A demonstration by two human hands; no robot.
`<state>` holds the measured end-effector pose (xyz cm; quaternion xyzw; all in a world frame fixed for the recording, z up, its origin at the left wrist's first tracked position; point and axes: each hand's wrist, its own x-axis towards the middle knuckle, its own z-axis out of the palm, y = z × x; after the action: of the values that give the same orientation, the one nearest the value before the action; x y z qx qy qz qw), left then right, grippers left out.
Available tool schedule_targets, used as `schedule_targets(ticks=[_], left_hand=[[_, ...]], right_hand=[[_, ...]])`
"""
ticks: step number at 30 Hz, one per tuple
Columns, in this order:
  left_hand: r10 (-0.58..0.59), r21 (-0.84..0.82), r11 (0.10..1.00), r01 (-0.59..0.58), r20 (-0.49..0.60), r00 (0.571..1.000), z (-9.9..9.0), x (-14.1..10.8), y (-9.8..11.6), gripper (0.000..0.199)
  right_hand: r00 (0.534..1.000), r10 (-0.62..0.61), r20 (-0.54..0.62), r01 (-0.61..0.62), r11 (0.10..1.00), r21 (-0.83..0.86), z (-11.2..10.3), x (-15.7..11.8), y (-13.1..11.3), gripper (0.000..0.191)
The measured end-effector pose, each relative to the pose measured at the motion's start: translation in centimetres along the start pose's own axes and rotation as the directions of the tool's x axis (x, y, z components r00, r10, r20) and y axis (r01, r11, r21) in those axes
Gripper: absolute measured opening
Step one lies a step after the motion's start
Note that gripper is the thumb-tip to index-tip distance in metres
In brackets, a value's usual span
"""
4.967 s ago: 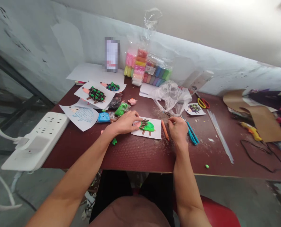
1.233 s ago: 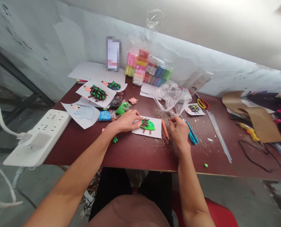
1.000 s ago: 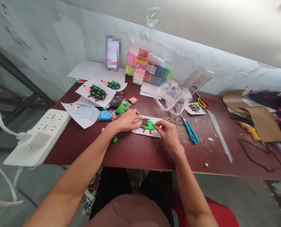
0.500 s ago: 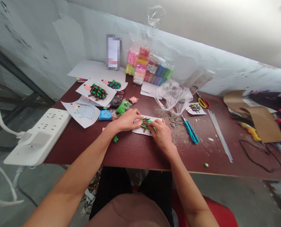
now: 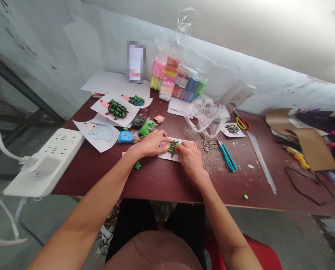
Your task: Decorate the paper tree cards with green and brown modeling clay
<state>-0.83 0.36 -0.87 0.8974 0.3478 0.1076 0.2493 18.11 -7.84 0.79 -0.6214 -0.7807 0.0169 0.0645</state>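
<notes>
A clay hedgehog (image 5: 173, 147) with a green body and dark seed spines is lying on a white paper sheet (image 5: 164, 157), and this sheet is placed at the near middle of a dark red table (image 5: 162, 182). The hedgehog is partly covered by both hands. The left hand (image 5: 150, 143) is laid on the left part of the sheet with the fingers open and extended, and the fingertips are just beside the hedgehog. The right hand (image 5: 188, 155) is placed over the right part, with the fingers drawn together on the green clay; whether a seed is gripped between them cannot be told.

To the right of the sheet, a heap of sunflower seeds (image 5: 208, 143) is lying near a crumpled plastic bag (image 5: 205, 116), and a teal-handled tool (image 5: 226, 157) is lying further right. To the left, a blue clay packet (image 5: 125, 137) and a bag of green clay (image 5: 147, 128) are placed, with a small green clay piece (image 5: 138, 165) near the left wrist. Farther left, a sheet with a finished hedgehog (image 5: 116, 110) and a printed hedgehog sheet (image 5: 98, 135) are lying. A white power strip (image 5: 46, 161) is seen at the left table edge, and packs of coloured clay (image 5: 167, 75) are standing at the far side.
</notes>
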Motion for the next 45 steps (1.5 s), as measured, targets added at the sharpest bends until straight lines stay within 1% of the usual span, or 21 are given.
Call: schedule_targets(ticks=[3,5,8,9,11,14,15,16,18,19,22,27,30,33,37,39,41,42,43,45], left_hand=[[-0.007,0.006,1.0,0.007,0.002,1.0,0.0,0.0,0.1,0.038],[-0.013,0.006,1.0,0.013,0.004,1.0,0.0,0.0,0.1,0.039],[-0.013,-0.002,1.0,0.013,0.014,1.0,-0.1,0.0,0.1,0.039],[-0.009,-0.004,1.0,0.009,0.017,1.0,-0.2,0.0,0.1,0.039],[-0.001,-0.007,1.0,0.001,0.018,1.0,-0.2,0.0,0.1,0.038],[0.003,-0.014,1.0,-0.003,0.021,1.0,-0.3,0.0,0.0,0.038],[0.004,-0.017,1.0,-0.003,0.023,1.0,-0.3,0.0,0.0,0.038],[0.005,-0.019,1.0,-0.004,0.026,1.0,-0.3,0.0,0.0,0.038],[0.008,-0.018,1.0,-0.007,0.025,1.0,-0.3,0.0,-0.1,0.039],[0.011,-0.016,1.0,-0.01,0.023,1.0,-0.3,0.0,-0.1,0.039],[0.019,-0.01,1.0,-0.019,0.014,1.0,-0.2,0.0,-0.1,0.039],[0.013,-0.007,1.0,-0.013,0.009,1.0,-0.1,0.0,-0.2,0.04],[0.012,0.008,1.0,-0.012,0.016,1.0,-0.2,0.1,-0.1,0.04],[0.011,0.009,1.0,-0.011,0.021,1.0,-0.2,0.1,-0.2,0.042],[0.012,0.009,1.0,-0.012,0.024,1.0,-0.2,0.1,-0.2,0.043],[0.015,0.011,1.0,-0.015,0.023,1.0,-0.2,0.1,-0.2,0.043],[0.017,0.009,1.0,-0.017,0.021,1.0,-0.2,0.1,-0.2,0.043],[0.016,0.007,1.0,-0.016,0.02,1.0,-0.2,0.0,-0.2,0.042],[0.016,0.005,1.0,-0.016,0.019,1.0,-0.2,0.0,-0.2,0.042],[0.016,-0.001,1.0,-0.016,0.014,1.0,-0.2,0.0,-0.2,0.041]], right_hand=[[1.0,0.001,-0.003,-0.001,0.999,0.032,0.2,0.0,0.0,0.031],[0.999,0.022,-0.023,-0.02,0.997,0.076,0.2,-0.2,0.1,0.026],[0.992,0.09,-0.093,-0.073,0.983,0.167,-0.3,-0.6,0.7,0.019],[0.984,0.134,-0.118,-0.11,0.976,0.188,-0.7,-0.7,1.1,0.019],[0.963,0.234,-0.135,-0.21,0.962,0.174,-1.4,-0.8,2.3,0.021],[0.901,0.414,-0.13,-0.41,0.91,0.057,-2.3,-0.6,4.8,0.025],[0.881,0.457,-0.122,-0.458,0.889,0.02,-2.4,-0.5,5.6,0.028],[0.861,0.494,-0.118,-0.499,0.867,-0.012,-2.4,-0.4,6.4,0.03],[0.842,0.531,-0.096,-0.537,0.842,-0.056,-2.2,-0.1,7.8,0.033],[0.839,0.536,-0.094,-0.542,0.838,-0.065,-2.0,0.1,8.2,0.033],[0.855,0.509,-0.095,-0.516,0.854,-0.068,-1.4,0.7,8.7,0.033],[0.852,0.519,-0.064,-0.523,0.848,-0.09,-0.8,1.6,8.0,0.032],[0.856,0.513,-0.062,-0.517,0.85,-0.098,-0.8,1.7,7.7,0.033],[0.862,0.507,-0.03,-0.506,0.852,-0.133,-0.9,1.7,7.6,0.033],[0.839,0.545,0.015,-0.534,0.827,-0.175,-1.1,1.6,7.4,0.034],[0.823,0.568,-0.012,-0.562,0.81,-0.168,-1.3,1.5,7.4,0.034],[0.815,0.575,-0.076,-0.58,0.809,-0.1,-1.5,1.2,7.3,0.031],[0.818,0.565,-0.108,-0.571,0.82,-0.029,-1.5,1.1,7.3,0.028],[0.827,0.547,-0.129,-0.542,0.837,0.07,-1.6,0.9,7.2,0.025],[0.865,0.486,-0.127,-0.429,0.846,0.318,-1.5,0.3,6.7,0.018]])
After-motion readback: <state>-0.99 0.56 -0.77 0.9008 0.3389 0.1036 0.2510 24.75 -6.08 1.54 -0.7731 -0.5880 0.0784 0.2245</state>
